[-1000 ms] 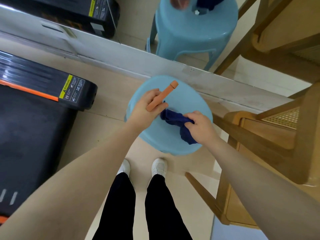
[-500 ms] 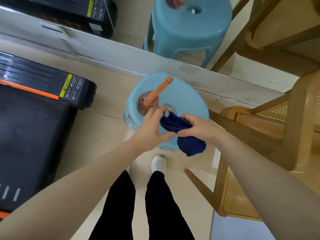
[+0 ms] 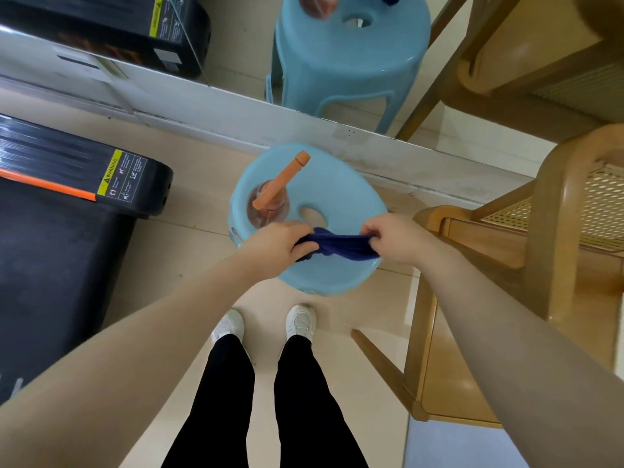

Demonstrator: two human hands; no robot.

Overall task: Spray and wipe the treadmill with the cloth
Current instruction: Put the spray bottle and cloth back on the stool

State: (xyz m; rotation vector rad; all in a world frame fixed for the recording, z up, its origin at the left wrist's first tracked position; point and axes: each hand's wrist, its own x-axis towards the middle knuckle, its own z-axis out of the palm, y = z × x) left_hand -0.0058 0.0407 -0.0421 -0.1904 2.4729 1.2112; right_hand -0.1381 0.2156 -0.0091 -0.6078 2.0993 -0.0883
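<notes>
Treadmill [image 3: 50, 265], labelled "WARNING", smaller print seemingly illegible; both hands' fingers [image 3: 305, 246] grip the cloth [image 3: 337, 246].

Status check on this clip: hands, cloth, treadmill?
Both hands, left and right, grip dark blue cloth. Orange-nozzled spray bottle stands on blue stool. Black treadmill untouched.

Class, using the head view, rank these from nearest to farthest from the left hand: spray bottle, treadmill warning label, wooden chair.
1. Spray bottle, on the stool just beyond the left hand.
2. Treadmill warning label, far left.
3. Wooden chair, far right.
</notes>
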